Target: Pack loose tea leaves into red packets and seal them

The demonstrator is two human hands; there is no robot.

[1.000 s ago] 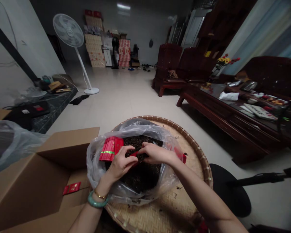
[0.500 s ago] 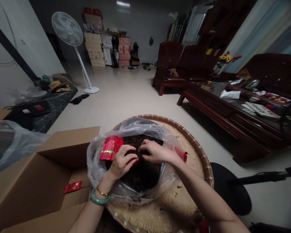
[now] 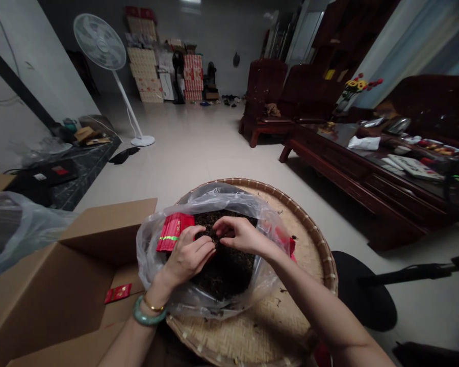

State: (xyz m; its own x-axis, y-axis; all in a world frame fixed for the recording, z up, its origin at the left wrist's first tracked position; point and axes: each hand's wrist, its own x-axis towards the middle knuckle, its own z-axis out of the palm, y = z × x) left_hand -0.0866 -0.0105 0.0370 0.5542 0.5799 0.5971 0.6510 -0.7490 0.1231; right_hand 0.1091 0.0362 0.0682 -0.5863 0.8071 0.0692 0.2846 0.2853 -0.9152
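Observation:
Dark, dry loose leaves, like tea point(image 3: 229, 267), fill a clear plastic bag point(image 3: 153, 275) with its mouth spread wide. My left hand point(image 3: 187, 255), with a jade bangle at the wrist, is over the leaves with its fingers curled closed; whatever they hold is hidden. Facing it, my right hand point(image 3: 239, 235) hovers above the leaves, thumb and fingers bent but apart. A stack of red packets point(image 3: 175, 230) with a bright green band lies inside the bag's left side, just beyond my left hand.
The bag stands on a round woven bamboo tray point(image 3: 279, 331). At left is an open cardboard box point(image 3: 42, 290) with a red packet point(image 3: 118, 293) in it. A dark wooden table point(image 3: 352, 173) stands right, a white fan point(image 3: 99, 43) further back.
My right hand's fingertips have moved slightly away from me and parted from the thumb. My left hand has shifted a little to the left, and the red edge under its fingers no longer shows.

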